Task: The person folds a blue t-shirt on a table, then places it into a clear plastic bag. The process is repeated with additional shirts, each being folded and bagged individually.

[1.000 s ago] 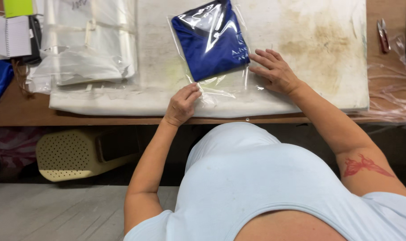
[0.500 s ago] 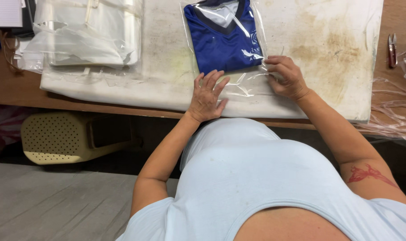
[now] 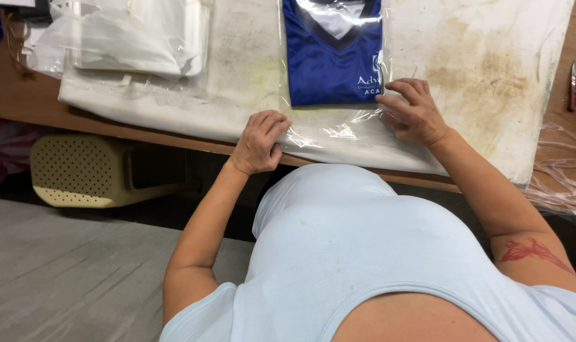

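shirt (image 3: 329, 63): blue, white collar | bag (image 3: 339, 130): clear | cloth (image 3: 491, 69): white, brown-stained | basket (image 3: 79, 180): pale yellow, perforated | snips (image 3: 574, 84): red

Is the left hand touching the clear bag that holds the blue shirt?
Touching. The head view shows the left hand with fingers pressed down on the near flap of the clear bag, below the folded blue shirt.
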